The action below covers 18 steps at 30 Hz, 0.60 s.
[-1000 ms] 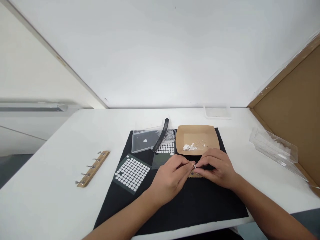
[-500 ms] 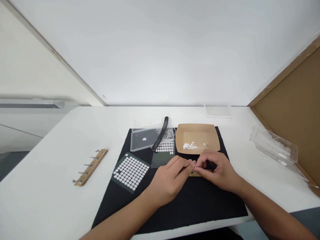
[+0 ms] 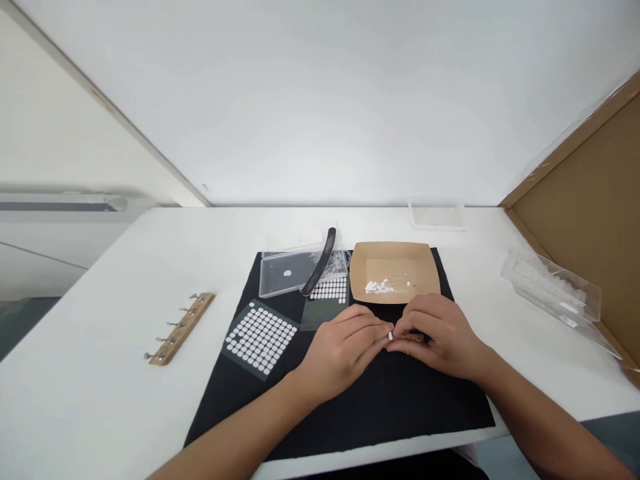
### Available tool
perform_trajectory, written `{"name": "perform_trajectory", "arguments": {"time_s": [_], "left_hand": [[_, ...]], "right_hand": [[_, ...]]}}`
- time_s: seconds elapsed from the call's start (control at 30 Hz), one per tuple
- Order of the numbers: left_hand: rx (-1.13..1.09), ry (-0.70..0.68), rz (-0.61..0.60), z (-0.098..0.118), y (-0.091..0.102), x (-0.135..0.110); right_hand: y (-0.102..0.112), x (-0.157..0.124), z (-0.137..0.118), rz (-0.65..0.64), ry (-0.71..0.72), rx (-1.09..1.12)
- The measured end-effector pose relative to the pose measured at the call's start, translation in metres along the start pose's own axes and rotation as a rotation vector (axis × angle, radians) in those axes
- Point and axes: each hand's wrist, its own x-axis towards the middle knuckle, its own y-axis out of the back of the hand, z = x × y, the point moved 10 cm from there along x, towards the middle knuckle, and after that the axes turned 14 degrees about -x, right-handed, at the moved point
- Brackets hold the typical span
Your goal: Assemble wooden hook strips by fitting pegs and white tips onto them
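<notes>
My left hand [image 3: 337,350] and my right hand [image 3: 437,337] meet fingertip to fingertip over the black mat [image 3: 380,413]. Pinched where they meet is a small white oval piece [image 3: 391,336]; its exact kind is too small to tell. Both hands are closed, with thumbs against fingers. Partly hidden under my right hand lies a wooden strip [image 3: 416,338]. Just beyond the hands stands a brown paper tray [image 3: 395,252] with small white bits [image 3: 379,287] in it.
Two sheets of white oval stickers [image 3: 261,339] lie left of my hands. A curved black nail file [image 3: 320,262] rests across a clear plastic case [image 3: 273,287]. Farther left is a wooden stand with metal pegs [image 3: 181,329]. Clear plastic boxes [image 3: 555,290] sit at right.
The white piece now shows more plainly between my fingertips. My left fingers have curled in more, and the whole view has shifted slightly.
</notes>
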Motion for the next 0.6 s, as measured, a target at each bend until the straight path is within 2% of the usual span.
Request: {"name": "perform_trajectory", "arguments": {"time_s": [0.2, 0.37, 0.6], "left_hand": [[-0.047, 0.032, 0.004, -0.0067, 0.0019, 0.0003], [-0.042, 0.043, -0.038, -0.0076, 0.0002, -0.0017], [-0.02, 0.045, -0.038, -0.0049, 0.0027, -0.0043]], "right_hand": [[0.004, -0.0011, -0.0016, 0.031, 0.037, -0.039], [0.0037, 0.0001, -0.0061, 0.042, 0.057, -0.034], [-0.0015, 0.0004, -0.0069, -0.006, 0.054, 0.01]]}}
